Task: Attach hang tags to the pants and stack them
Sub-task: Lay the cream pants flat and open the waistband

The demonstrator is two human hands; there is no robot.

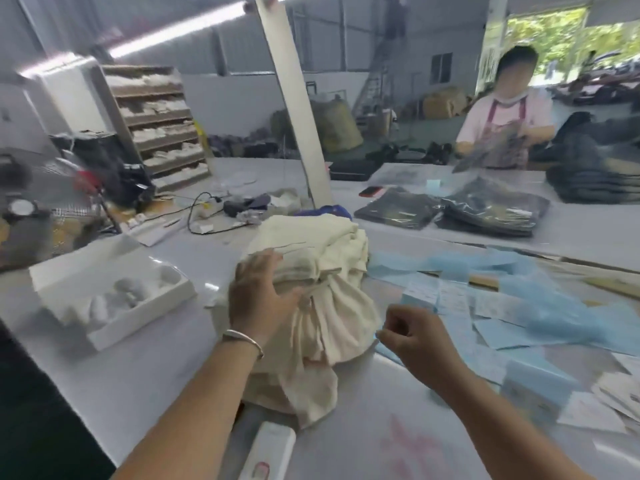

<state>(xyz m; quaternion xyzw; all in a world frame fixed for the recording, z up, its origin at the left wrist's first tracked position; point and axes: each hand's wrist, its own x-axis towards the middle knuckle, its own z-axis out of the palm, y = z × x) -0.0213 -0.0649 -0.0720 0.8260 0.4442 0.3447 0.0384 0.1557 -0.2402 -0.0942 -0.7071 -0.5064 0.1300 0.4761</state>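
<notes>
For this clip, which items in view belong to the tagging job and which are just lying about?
Job:
cream pants pile under the left hand
blue hang tags
right hand, fingers pinched, contents unclear

Lying about:
white tray
phone
bagged dark garments
fan

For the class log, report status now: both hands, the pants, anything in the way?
Left hand flat on cream pants pile. Right hand pinching something small beside it, too blurred to name. Blue hang tags scattered right. Nothing blocking.

Both arms are bare, with no sleeves. The left hand (258, 299) has a thin silver bracelet (242, 339) on its wrist. The right hand (415, 337) wears nothing.
</notes>
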